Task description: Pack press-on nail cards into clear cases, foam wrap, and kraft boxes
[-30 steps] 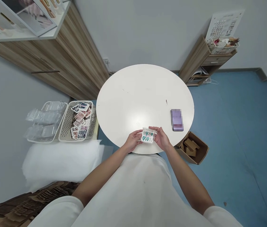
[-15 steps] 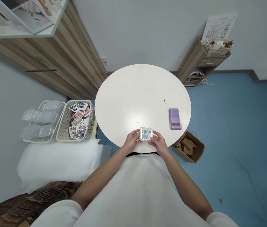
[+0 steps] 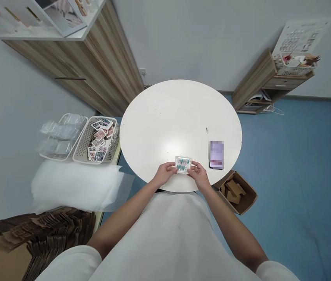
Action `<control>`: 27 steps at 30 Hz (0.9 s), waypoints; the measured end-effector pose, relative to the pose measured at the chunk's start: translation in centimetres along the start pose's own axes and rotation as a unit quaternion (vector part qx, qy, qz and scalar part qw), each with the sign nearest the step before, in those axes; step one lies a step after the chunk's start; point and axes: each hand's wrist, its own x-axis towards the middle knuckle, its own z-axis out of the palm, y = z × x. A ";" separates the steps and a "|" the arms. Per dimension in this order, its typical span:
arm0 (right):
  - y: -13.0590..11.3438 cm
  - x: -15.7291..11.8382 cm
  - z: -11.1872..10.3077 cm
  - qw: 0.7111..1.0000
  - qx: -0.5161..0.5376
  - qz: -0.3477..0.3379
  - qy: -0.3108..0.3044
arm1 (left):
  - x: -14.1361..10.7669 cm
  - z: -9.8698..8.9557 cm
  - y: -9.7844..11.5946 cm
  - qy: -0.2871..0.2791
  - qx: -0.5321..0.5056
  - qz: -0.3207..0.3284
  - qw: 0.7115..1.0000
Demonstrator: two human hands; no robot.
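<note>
Between my two hands is a clear case of press-on nails, with teal and pale pink nails showing in two rows. My left hand grips its left edge with thumb and fingers. At the right edge, the fingers of my right hand are closed on the same case. I hold it over the near edge of the white oval table. To the right on the tabletop lies a purple phone-sized item, its surface blurred into blocks.
On the left stand a basket of nail-picture cards and a basket of clear plastic bags. White sheets and stacked brown cardboard lie nearer. An open carton with cardboard scraps sits on the floor, right of the table.
The view has turned a little to the left, so the surroundings sit differently in frame. Both hands keep hold of the nail case, which has tilted slightly.
</note>
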 end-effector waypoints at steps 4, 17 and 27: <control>0.4 0.8 -0.3 1.000 -0.016 0.008 -0.011 | -0.1 0.1 -0.4 0.016 0.017 0.003 1.000; 1.4 3.1 3.5 0.993 -0.114 0.033 -0.017 | -0.1 -1.9 -3.0 0.107 0.017 0.045 0.993; 2.7 7.0 14.1 0.978 -0.206 -0.007 -0.023 | 1.2 -10.8 -2.4 0.172 0.072 0.036 0.982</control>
